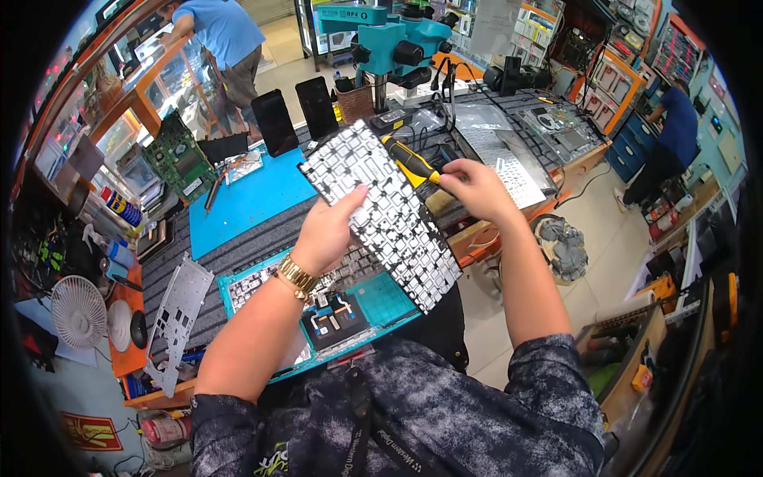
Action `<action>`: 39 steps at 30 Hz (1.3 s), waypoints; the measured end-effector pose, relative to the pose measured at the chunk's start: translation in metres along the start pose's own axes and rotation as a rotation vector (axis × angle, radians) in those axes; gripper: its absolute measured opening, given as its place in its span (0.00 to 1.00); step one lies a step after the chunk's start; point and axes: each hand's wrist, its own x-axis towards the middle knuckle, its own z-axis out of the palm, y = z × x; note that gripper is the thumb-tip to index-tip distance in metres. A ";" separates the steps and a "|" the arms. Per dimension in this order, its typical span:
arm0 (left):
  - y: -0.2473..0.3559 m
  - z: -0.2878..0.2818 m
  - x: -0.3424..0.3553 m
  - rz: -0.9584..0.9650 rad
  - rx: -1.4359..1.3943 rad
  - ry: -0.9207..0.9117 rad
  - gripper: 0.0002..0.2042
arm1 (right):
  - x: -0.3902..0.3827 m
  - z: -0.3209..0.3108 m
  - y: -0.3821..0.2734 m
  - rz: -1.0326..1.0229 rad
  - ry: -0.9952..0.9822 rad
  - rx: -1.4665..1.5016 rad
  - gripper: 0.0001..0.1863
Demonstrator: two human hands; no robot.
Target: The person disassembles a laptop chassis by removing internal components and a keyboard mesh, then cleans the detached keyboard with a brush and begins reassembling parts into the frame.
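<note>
My left hand (327, 230), with a gold watch on its wrist, grips a thin laptop keyboard sheet (389, 222) by its left edge, thumb on top. The sheet is black and white in a key-shaped grid and is tilted up over the bench. Beyond its right edge, my right hand (475, 189) pinches the narrow end of a yellow-and-black screwdriver (410, 159); its tip is hidden. Beneath my left arm lies an opened teal laptop case (373, 302), partly covered by the sheet, with a dark touchpad part and ribbon cables showing.
A blue mat (250, 208) bears a green circuit board (181, 157). Behind it stand two black phones (273, 123) and a teal microscope (397, 49). A bare metal plate (176, 318) and a white fan (78, 310) are left. Two people (225, 40) are farther off.
</note>
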 end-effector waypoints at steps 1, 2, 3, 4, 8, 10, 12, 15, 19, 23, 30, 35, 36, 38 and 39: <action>0.001 0.001 -0.001 0.016 -0.033 0.021 0.17 | 0.007 0.011 0.009 -0.138 0.025 -0.295 0.24; 0.003 -0.001 -0.003 0.034 -0.062 0.050 0.17 | 0.013 0.026 0.012 -0.280 0.045 -0.586 0.25; 0.005 -0.004 -0.006 0.034 -0.056 0.049 0.17 | 0.009 0.039 -0.006 -0.134 0.020 -0.685 0.25; 0.003 -0.006 -0.007 0.032 -0.050 0.055 0.17 | 0.012 0.048 -0.006 -0.135 0.016 -0.677 0.25; -0.001 -0.009 -0.002 0.099 -0.042 0.058 0.17 | 0.021 0.059 -0.006 -0.229 0.026 -0.891 0.23; -0.001 -0.009 -0.003 0.040 -0.035 0.044 0.17 | 0.024 0.064 -0.007 -0.130 0.024 -0.940 0.23; -0.004 -0.007 -0.001 0.073 -0.014 0.056 0.16 | 0.029 0.065 -0.010 -0.082 0.026 -0.926 0.22; -0.006 0.001 0.000 0.084 -0.032 0.028 0.16 | 0.029 0.054 -0.010 0.042 -0.115 -0.886 0.20; -0.006 0.006 0.003 0.068 0.015 -0.009 0.17 | 0.009 0.025 -0.015 -0.019 -0.014 -0.488 0.19; -0.016 0.017 0.015 0.094 0.142 -0.102 0.18 | -0.019 -0.037 0.019 -0.176 0.420 0.183 0.14; -0.049 0.083 0.041 0.119 0.317 -0.441 0.18 | -0.146 -0.099 -0.034 -0.479 0.715 0.410 0.14; -0.099 0.150 0.050 0.216 0.455 -0.565 0.20 | -0.170 -0.067 -0.074 -0.659 0.538 0.156 0.12; -0.096 0.162 0.043 0.240 0.580 -0.594 0.20 | -0.164 -0.076 -0.071 -0.799 0.458 -0.067 0.11; -0.128 0.173 0.049 0.120 0.411 -0.633 0.22 | -0.147 -0.107 -0.038 -0.711 0.723 -0.215 0.09; -0.133 0.184 0.046 -0.028 0.345 -0.663 0.23 | -0.146 -0.133 -0.022 -0.617 0.890 -0.232 0.07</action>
